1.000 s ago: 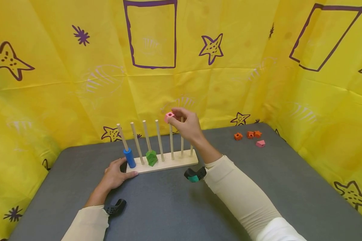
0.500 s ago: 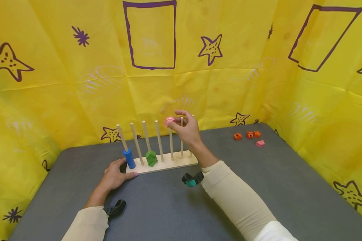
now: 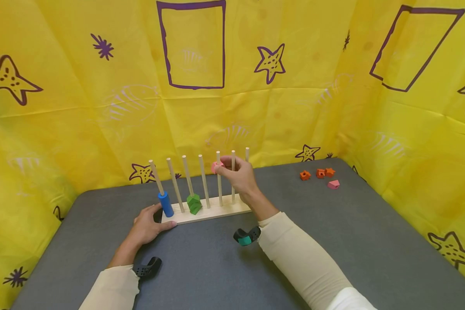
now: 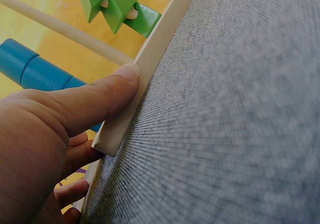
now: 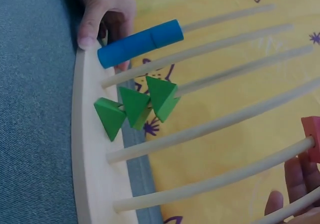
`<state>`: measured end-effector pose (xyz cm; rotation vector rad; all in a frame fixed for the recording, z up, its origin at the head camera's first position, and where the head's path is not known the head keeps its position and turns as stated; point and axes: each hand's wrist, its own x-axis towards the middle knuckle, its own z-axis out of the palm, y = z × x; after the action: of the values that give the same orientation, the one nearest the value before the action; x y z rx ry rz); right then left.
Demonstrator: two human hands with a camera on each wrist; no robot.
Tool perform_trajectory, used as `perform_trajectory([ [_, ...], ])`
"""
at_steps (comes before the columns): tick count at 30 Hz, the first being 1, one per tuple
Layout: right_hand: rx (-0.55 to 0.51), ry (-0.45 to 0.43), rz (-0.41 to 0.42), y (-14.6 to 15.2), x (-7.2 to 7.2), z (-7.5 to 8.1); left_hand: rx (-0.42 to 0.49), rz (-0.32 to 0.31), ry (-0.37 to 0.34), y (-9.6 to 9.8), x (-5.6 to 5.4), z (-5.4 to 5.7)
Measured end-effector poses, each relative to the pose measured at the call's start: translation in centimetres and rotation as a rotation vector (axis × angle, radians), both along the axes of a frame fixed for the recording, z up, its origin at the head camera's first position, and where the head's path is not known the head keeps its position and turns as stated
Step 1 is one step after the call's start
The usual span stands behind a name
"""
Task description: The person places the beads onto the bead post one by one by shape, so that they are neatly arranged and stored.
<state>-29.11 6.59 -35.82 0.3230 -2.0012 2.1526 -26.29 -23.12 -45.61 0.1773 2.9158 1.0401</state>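
A wooden peg board (image 3: 221,210) with a row of upright pegs stands on the table. My left hand (image 3: 145,224) grips its left end, the thumb (image 4: 107,92) along the front edge and the fingers behind. Blue cylinders (image 3: 165,204) are stacked on the leftmost peg beside that hand. Green triangular blocks (image 5: 134,106) sit turned at different angles low on another peg. With thumb and fingers my right hand (image 3: 239,175) pinches a pink block (image 3: 215,167), which is threaded on a peg right of the middle, a little below its top. Its far side is hidden by the fingers.
Three small orange blocks (image 3: 320,173) and a pink block (image 3: 333,184) lie on the grey table (image 3: 201,267) at the back right. A yellow patterned cloth (image 3: 193,116) hangs behind the table and at both sides. Bare pegs stand close by my right hand.
My right hand first held the pink block at the peg's top. It has come down with the block, and the peg's tip now shows above it. The left hand has stayed put.
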Motion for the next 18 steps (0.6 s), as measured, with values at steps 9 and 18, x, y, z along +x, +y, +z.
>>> perform_trajectory([
  [9,-0.025,-0.032,0.023,-0.2,0.1,-1.0,0.01,-0.002,0.008,0.0,0.0,0.0],
  [18,0.048,-0.072,0.001,0.0,0.1,-2.8,0.011,0.003,-0.003,0.0,0.1,0.1],
])
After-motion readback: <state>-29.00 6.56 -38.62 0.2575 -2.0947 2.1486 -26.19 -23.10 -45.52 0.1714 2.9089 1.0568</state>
